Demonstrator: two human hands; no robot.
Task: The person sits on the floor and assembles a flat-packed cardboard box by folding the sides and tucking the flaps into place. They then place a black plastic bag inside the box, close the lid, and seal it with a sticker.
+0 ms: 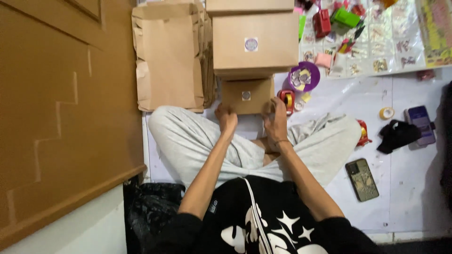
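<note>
Both hands grip a small cardboard box [246, 96] on the white floor [409, 188] in front of crossed legs: left hand [226, 117] closed on its left edge, right hand [275, 117] closed on its right edge. Bigger stacked boxes [255, 42] sit right behind it, flattened brown cardboard [167, 56] to the left by the wooden door [56, 117]. Red tape dispenser [286, 100] just beside the right hand, purple bowl [304, 76] past it, phone [361, 179] and tape roll [386, 113] well off right.

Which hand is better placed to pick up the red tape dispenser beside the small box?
Right. The right hand rests on the small box's right edge, next to the red tape dispenser; the left hand is at the box's far side.
</note>
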